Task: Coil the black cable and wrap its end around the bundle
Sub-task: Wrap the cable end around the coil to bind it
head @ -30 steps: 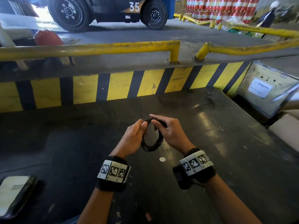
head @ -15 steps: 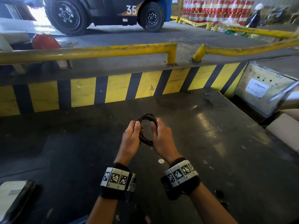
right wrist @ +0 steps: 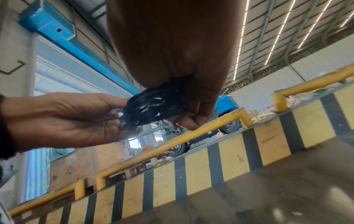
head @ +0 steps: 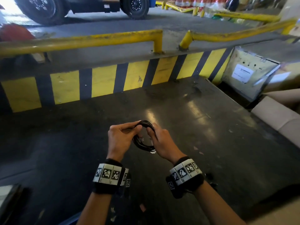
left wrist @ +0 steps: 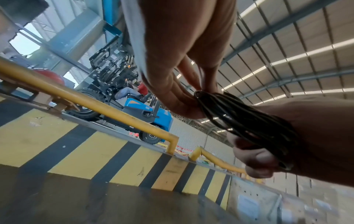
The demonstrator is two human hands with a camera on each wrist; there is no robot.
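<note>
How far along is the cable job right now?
Coiling looks done: the cable sits in stacked loops, held above the table. In hand: the left hand pinches strands at the top while the right hand grips the opposite side. Left: no end wrap around the bundle is visible yet.

cable coil (head: pixel 143 137) between both hands above table (head: pixel 211 143), railing (head: pixel 97 39) behind, forklift (head: pixel 81 5) beyond
</note>
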